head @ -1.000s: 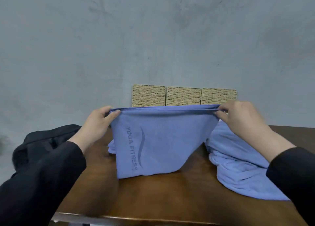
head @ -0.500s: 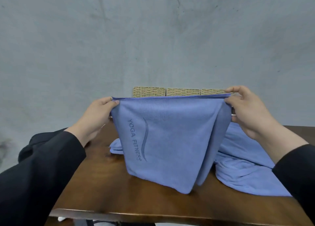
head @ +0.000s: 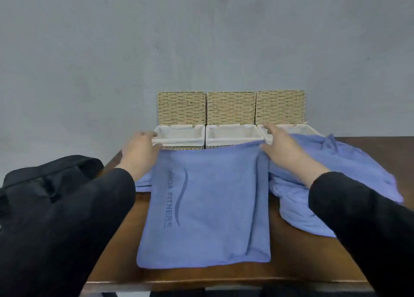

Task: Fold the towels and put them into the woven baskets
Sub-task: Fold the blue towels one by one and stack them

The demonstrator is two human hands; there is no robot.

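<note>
- Head view: a blue towel (head: 208, 209) lies flat on the brown wooden worktop (head: 291, 272), folded into a rough rectangle, its near edge close to the worktop's front rim.
- Dark lettering reading "FITNESS" runs along the towel's left side beside a curved line; a second layer peeks out along its right edge.
- The left hand (head: 140, 155) sits at the towel's far left corner, thumb against the cloth edge, fingers pointing away towards the baskets; whether it pinches the fabric I cannot tell.
- The right hand (head: 284, 150) is at the far right corner, thumb tip on the towel's edge, fingers stretched forward over a basket rim; grip or mere touch, cannot tell.
- Both arms wear black sleeves (head: 67, 218).
- Three woven baskets (head: 231, 137) stand side by side at the back against the grey wall (head: 201, 39), white liners showing, woven lids (head: 230, 107) propped upright behind them.
- The towel's far edge reaches just in front of the left and middle baskets.
- On the right, a loose heap of blue towels (head: 340, 176) lies crumpled, touching the right basket and passing under the right forearm.
- A sliver of more blue cloth (head: 143, 181) shows under the left wrist.
- Far left, a black bag (head: 51, 173) sits beyond the worktop's edge.
</note>
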